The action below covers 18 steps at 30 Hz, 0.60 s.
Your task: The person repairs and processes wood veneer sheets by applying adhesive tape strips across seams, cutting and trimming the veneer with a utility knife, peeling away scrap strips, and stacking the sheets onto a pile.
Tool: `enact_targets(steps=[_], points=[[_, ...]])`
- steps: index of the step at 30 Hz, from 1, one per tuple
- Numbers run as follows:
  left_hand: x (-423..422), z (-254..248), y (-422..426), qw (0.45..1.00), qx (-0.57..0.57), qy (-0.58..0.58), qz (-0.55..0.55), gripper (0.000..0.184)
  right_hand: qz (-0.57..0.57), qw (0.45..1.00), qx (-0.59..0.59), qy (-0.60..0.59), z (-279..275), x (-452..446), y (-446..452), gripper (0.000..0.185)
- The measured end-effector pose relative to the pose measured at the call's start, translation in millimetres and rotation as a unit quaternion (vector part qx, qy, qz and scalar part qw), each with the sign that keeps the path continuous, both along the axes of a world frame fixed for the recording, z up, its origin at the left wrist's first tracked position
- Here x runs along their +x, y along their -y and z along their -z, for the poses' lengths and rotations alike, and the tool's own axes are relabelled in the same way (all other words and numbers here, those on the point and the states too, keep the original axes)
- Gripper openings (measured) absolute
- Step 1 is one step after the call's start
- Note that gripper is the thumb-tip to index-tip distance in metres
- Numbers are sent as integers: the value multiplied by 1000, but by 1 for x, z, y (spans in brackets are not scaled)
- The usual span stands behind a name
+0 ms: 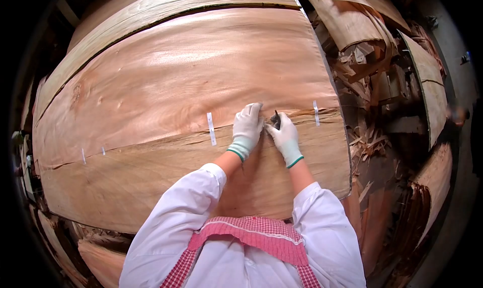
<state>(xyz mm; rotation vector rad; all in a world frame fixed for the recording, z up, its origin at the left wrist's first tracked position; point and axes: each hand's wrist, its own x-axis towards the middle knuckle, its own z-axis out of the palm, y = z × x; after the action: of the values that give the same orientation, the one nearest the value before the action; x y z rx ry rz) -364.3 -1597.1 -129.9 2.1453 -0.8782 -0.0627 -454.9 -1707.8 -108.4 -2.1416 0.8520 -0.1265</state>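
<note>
Plainly, with 12 o'clock taken as straight away from the body, the seam [166, 138] is reached by both hands. It is crossed by the fingers of the left hand [246, 127], while from the right hand [284, 136] it is found just beside, toward 12 o'clock. Its long axis is laid between 8 and 9 o'clock at one end and between 2 and 3 at the other, so it is met crosswise by the forearms. By a little, the left hand is judged the nearer.

A dark tool [275, 119] is gripped in the right hand, at that hand's 11 o'clock, close to the seam; its kind cannot be told. The left fingers are bent over the wood, and whether anything is pinched under them cannot be made out.

Along the seam, two sheets are met. The upper sheet [201, 71] is pinkish, smooth and lit with a sheen, marked by a knot toward 10 o'clock. The lower sheet [126, 187] is tan and duller, its top edge ragged and split toward 3 o'clock, and a redder patch is seen between the forearms. The seam is bridged by white strips: one [211, 129] at the left hand's 9 o'clock, another [316, 113] at the right hand's 2 o'clock, and two smaller ones farther toward 9.
</note>
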Motion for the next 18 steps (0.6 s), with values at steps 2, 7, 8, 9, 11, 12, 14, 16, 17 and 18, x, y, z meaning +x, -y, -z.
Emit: enact_targets(steps=[2, 7, 8, 9, 11, 12, 14, 16, 17, 18], points=[[1, -2, 6, 1000, 27, -3, -10, 39, -21, 999, -22, -11, -7, -1, -1, 36], [5, -15, 3, 996, 77, -38, 31, 42, -65, 991, -98, 69, -27, -42, 0, 41], [5, -18, -3, 998, 36, -19, 56, 43, -13, 997, -39, 60, -35, -59, -1, 40], [5, -19, -14, 997, -4, -1, 81, 44, 50, 994, 10, 92, -33, -82, -1, 36], [3, -24, -36, 992, -58, 53, 98, 47, 167, 974, 94, 123, -25, -140, 3, 26], [-1, -28, -51, 989, -69, 88, 93, 48, 239, 949, 175, 111, -47, -157, -8, 24], [-10, -26, -82, 989, -62, 113, 79, 47, 327, 906, 234, 135, -65, -201, -25, 28], [-23, -23, -112, 993, -33, 99, 59, 45, 371, 892, 224, 131, -68, -243, -35, 31], [-30, -25, -125, 994, -24, 99, 50, 45, 384, 882, 235, 141, -64, -261, -36, 31], [-38, -28, -136, 994, -5, 96, 46, 44, 386, 880, 240, 134, -64, -271, -36, 30]])
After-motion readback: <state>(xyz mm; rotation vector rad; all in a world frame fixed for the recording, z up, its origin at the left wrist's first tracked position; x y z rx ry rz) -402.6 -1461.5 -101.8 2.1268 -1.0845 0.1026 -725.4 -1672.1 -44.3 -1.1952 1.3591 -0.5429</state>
